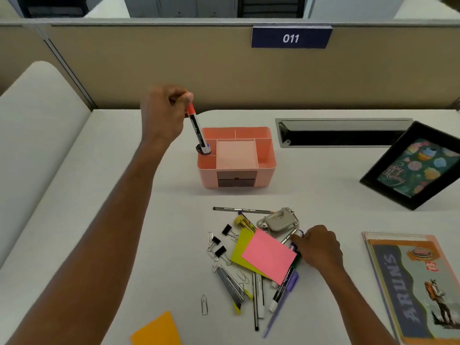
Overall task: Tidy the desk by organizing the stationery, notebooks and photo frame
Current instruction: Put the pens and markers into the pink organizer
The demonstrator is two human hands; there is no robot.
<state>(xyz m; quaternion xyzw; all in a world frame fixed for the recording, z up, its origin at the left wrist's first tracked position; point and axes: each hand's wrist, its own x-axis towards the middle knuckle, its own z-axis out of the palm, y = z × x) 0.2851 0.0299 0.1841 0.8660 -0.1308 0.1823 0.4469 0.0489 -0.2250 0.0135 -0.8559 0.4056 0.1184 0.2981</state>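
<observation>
My left hand [163,109] pinches the red cap end of a marker [198,131], whose lower end stands in the left compartment of the pink desk organizer [266,155]. My right hand [319,246] rests on the stationery pile and its fingertips grip a marker [290,239] lying under the pink sticky note [268,256]. Beneath that note lies a yellow-green note [240,250]. Around them lie binder clips [220,245], pens [242,209], a stapler [278,220] and a cutter [230,282].
A black photo frame [413,170] leans at the right. A notebook [418,282] lies at the right front. An orange note [158,331] sits at the front edge, a paper clip [204,305] near it. A cable slot [336,133] is set behind.
</observation>
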